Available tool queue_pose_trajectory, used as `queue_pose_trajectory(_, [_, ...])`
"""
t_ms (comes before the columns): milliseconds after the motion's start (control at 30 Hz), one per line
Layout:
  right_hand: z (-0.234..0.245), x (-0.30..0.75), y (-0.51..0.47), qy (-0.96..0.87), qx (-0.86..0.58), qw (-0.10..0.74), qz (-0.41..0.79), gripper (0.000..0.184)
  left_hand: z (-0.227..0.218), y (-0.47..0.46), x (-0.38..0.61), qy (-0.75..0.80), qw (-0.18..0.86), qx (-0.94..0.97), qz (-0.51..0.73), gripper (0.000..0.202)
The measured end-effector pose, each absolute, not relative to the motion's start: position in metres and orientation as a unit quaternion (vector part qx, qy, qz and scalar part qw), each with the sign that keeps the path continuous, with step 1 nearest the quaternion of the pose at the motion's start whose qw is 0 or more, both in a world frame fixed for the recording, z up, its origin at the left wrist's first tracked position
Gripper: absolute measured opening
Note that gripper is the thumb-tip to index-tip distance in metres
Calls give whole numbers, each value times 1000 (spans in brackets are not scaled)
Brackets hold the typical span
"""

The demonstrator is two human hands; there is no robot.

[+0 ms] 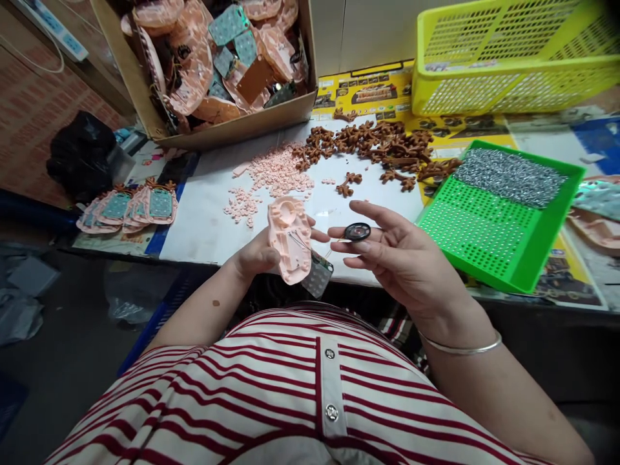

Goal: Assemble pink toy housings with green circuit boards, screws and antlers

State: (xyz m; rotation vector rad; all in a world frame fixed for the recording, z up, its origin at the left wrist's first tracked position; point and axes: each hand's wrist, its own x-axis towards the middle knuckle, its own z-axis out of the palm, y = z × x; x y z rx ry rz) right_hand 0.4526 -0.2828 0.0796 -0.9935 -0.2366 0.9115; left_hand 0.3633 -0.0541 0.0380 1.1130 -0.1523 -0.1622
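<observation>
My left hand is closed around a pink plastic shell, its hollow, ribbed inside facing up. In my right hand a small round black speaker is held between thumb and fingers. Thin wires run from the speaker toward the shell. Below the shell hangs a grey-green circuit board, partly hidden by the shell. Beyond my hands lie a heap of small pink plastic pieces and a pile of brown antler-shaped parts.
A cardboard box of pink shells and boards stands at the back left. Several shells fitted with boards lie left. On the right are a green tray holding screws and a yellow basket. The table edge runs under my hands.
</observation>
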Motion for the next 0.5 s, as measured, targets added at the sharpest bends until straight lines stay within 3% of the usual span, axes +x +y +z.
queue_pose_trajectory(200, [76, 448, -275, -257, -563, 699, 357, 36, 40, -74, 364, -89, 829, 526, -166, 78])
queue_pose_trajectory(367, [65, 444, -268, -389, -712, 580, 67, 24, 37, -81, 363, -64, 823, 539, -166, 94])
queue_pose_trajectory(500, [58, 441, -269, -445, -740, 493, -108, 18, 38, -83, 362, -50, 832, 534, -142, 96])
